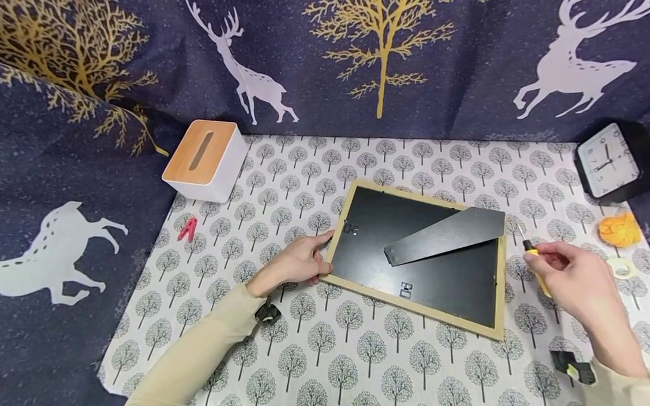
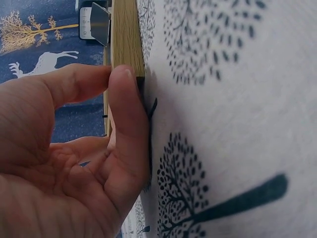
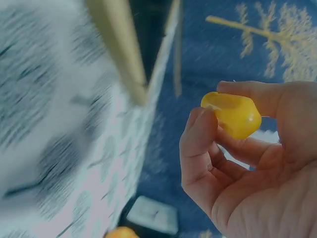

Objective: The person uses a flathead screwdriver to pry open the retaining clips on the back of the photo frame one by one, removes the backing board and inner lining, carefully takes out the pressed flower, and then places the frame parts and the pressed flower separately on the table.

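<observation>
Right hand (image 1: 582,286) has got a yellow screwdriver (image 1: 529,247) pinched, just right of the face-down picture frame (image 1: 440,282) mid-view, long side kinda left-to-right; left hand (image 1: 300,259) is closer, gripping its left end.

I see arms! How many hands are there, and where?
2 hands. The left hand grips the wooden frame at its near left corner; the right hand holds the yellow-handled screwdriver just off the frame's right side. No others show.
</observation>
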Motion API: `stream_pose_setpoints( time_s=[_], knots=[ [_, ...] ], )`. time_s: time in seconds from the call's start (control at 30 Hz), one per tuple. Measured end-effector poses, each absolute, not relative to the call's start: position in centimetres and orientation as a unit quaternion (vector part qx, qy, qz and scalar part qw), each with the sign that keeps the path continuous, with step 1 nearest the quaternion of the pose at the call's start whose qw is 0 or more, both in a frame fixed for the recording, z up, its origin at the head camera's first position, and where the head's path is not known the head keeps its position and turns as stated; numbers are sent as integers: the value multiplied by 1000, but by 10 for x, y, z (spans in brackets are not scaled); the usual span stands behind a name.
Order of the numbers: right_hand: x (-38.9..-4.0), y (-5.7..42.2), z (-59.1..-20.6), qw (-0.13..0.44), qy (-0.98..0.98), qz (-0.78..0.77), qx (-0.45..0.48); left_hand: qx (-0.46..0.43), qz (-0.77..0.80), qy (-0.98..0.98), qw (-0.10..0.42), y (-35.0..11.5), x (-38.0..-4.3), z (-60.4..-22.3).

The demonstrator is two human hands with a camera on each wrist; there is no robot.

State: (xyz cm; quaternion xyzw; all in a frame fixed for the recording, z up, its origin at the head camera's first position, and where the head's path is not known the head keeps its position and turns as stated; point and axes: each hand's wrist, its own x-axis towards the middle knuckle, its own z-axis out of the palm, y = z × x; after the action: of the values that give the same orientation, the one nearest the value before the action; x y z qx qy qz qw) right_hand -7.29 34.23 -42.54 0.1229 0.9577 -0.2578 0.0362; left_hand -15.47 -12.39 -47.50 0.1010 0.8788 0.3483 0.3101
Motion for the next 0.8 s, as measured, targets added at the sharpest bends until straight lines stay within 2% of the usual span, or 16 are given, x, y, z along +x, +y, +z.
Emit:
stream_pose_setpoints(
  time_s=[0.37,0.8],
  knots=[
    [-57,381,-452,72,954,-224,187,83,375,867,319,-124,-154,-476],
    [-49,390,-463,67,962,-201,173,60,406,847,337,-128,-156,-479]
  ],
)
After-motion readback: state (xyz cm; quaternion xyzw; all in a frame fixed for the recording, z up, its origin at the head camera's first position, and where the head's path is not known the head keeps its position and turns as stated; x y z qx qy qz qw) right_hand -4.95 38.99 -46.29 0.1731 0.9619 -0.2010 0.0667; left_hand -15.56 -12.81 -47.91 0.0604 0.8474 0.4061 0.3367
